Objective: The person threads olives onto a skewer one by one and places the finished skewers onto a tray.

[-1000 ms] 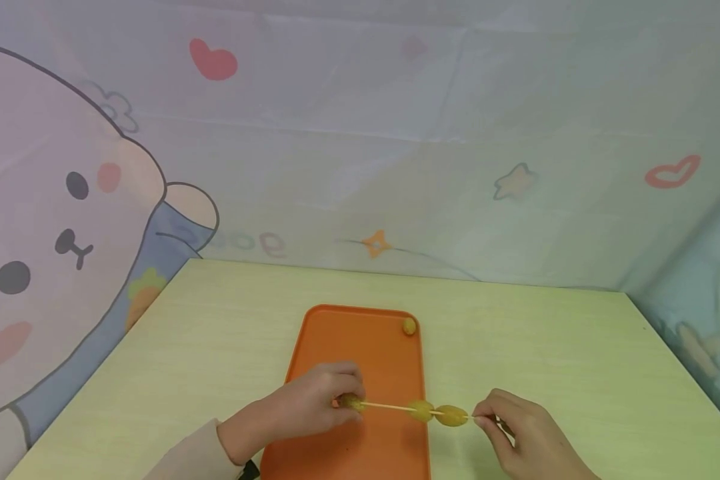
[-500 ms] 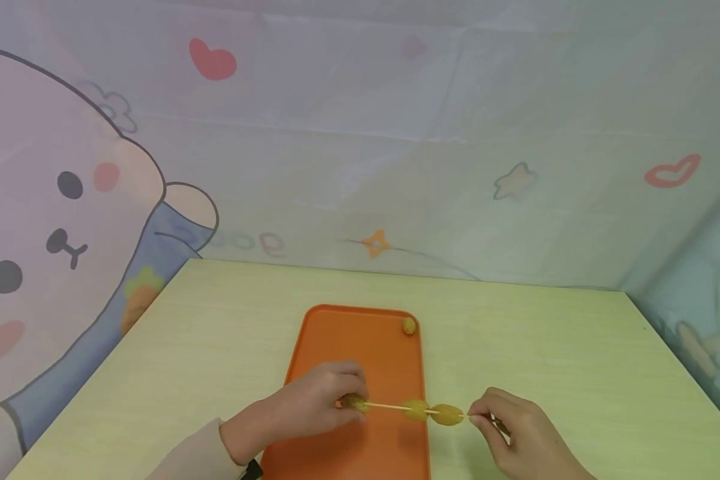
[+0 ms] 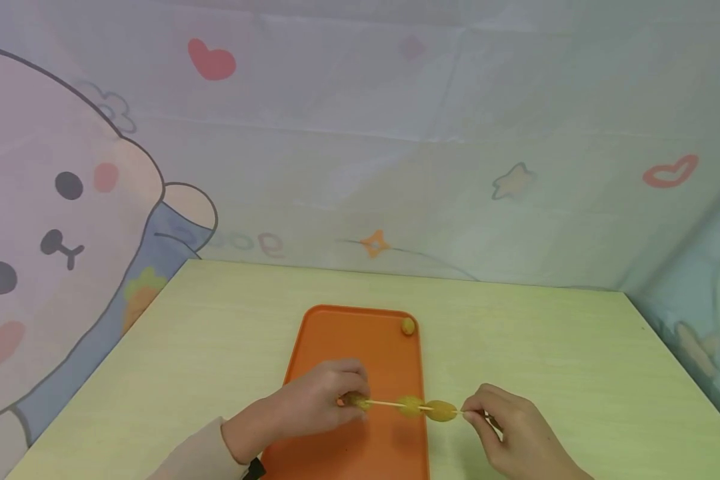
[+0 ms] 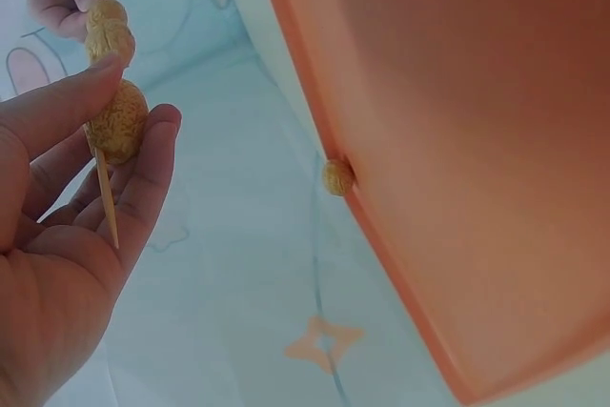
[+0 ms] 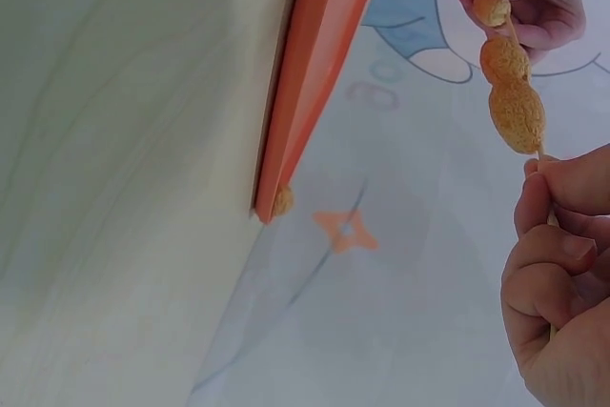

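A thin wooden skewer (image 3: 385, 403) runs level above the orange tray's right side, between both hands. Two yellow-brown, rough-skinned puffs sit on it near the right hand: a rounder puff (image 3: 409, 405) and a longer puff (image 3: 441, 411), touching. My left hand (image 3: 312, 403) pinches a third puff (image 4: 119, 126) between thumb and fingers. In the left wrist view the skewer's pointed tip (image 4: 110, 212) sticks out past this puff towards the palm. My right hand (image 3: 519, 430) pinches the skewer just beyond the longer puff; its curled fingers (image 5: 543, 288) partly hide the skewer's rear end.
The orange tray (image 3: 342, 333) lies on the pale wooden table (image 3: 516, 340). One loose puff (image 3: 408, 326) rests in its far right corner. Behind the table hangs a printed cloth (image 3: 360, 133) with a cartoon bear at left.
The right hand and skewer have shifted left while the left hand has edged right. The gap along the skewer between the left hand's puff and the other two has shrunk.
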{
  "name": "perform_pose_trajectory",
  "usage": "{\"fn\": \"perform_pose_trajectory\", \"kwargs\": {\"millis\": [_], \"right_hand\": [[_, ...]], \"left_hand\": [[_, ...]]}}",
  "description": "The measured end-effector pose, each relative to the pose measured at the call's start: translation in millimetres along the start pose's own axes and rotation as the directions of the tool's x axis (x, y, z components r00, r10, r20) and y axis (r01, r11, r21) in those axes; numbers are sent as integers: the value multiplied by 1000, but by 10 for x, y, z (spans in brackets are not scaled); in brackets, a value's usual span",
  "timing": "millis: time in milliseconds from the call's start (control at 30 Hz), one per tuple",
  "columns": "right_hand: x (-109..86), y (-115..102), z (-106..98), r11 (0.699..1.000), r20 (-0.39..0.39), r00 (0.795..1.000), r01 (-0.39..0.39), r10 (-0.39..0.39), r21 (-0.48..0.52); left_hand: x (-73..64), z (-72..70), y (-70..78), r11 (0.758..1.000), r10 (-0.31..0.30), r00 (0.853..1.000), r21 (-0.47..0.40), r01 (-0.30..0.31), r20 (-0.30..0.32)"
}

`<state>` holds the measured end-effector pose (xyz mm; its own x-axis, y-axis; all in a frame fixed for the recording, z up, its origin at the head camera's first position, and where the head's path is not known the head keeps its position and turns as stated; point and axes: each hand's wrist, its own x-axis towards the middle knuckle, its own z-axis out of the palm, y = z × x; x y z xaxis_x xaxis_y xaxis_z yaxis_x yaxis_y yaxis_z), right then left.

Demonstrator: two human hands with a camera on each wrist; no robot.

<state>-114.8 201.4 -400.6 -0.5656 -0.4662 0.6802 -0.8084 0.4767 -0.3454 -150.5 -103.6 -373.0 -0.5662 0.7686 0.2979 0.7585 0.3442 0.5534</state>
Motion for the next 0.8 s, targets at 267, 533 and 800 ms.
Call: {"fn": "perform_pose_trajectory", "kwargs": {"millis": [267, 533, 800], "right_hand": [[23, -10, 16, 1000, 7, 1000, 8, -8, 9], [33, -17, 33, 1000, 12, 1000, 8, -8, 10], [37, -18, 58, 1000, 11, 1000, 13, -13, 15]], "left_hand": [[15, 11, 2, 999, 30, 999, 32, -29, -21], [33, 15, 13, 999, 27, 1000, 31, -27, -8], [46, 40, 14, 999, 39, 999, 18, -39, -15]]}}
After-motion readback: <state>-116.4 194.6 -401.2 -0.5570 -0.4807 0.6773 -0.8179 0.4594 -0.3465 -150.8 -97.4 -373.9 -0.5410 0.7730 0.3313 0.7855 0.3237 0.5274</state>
